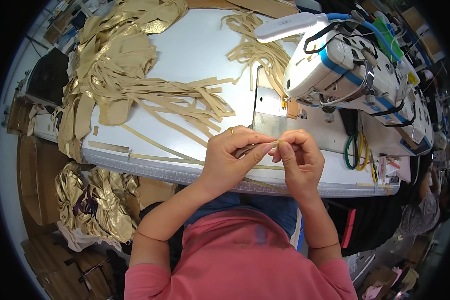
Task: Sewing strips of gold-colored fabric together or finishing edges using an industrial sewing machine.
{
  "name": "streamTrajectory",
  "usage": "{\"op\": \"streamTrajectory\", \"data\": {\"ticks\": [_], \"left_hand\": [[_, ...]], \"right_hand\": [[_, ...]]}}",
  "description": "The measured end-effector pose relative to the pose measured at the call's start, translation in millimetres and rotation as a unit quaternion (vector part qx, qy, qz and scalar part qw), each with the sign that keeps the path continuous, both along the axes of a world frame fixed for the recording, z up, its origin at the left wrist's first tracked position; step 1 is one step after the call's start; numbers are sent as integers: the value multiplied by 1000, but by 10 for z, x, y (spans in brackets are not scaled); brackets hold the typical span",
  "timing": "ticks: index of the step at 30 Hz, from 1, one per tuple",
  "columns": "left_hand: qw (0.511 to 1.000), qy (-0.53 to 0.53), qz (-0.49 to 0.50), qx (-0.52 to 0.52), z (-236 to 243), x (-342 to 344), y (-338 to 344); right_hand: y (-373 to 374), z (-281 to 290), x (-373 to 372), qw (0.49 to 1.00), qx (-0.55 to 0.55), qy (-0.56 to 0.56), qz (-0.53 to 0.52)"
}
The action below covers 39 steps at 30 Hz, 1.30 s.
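Note:
Both my hands meet just above the table's front edge, in front of the sewing machine (317, 72). Fingertips of my left hand (233, 157) pinch a narrow beige fabric strip (246, 149), part of which shows under the fingers. My right hand (301, 159) is closed on the end of the same strip, thumb against the curled fingers. The exact join between the fingertips is too small to make out. Beyond my left hand, a heap of beige strips (185, 100) fans across the white table (190, 50). A thin yellowish strip (160, 146) runs along the tabletop toward my hands.
Gold fabric pieces (110, 50) cover the table's left side, and more gold fabric (107, 200) lies below it. Another strip bundle (265, 55) rests beside the machine. Green-handled scissors (351, 152) lie at the right. A ruler scale (175, 176) follows the front edge.

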<state>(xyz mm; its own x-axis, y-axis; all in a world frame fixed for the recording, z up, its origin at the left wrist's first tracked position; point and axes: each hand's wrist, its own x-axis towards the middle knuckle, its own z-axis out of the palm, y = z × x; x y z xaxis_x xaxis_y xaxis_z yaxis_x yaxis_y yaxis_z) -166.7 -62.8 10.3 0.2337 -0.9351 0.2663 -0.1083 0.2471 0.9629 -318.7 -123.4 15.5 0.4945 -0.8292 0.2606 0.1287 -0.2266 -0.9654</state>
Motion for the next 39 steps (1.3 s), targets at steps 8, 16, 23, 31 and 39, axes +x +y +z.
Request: {"op": "streamTrajectory", "data": {"ticks": [8,16,23,31,39], "left_hand": [[984,-176,18,-1,-12,31,-251],[956,-233,-136,118,-226,66,-1050],[897,-318,-178,249,47,39,-1289],[863,-271,-235,355,105,201,-1327],[860,-495,-108,68,130,750,-1109]], "right_hand": [[-103,-196,-31,990,29,102,-88],[-546,-412,-101,892,-192,357,-200],[-724,-398,-285,887,-273,348,-134],[-725,-414,-346,802,-463,365,-101],[-742,-470,-347,814,-456,341,-113]]}}
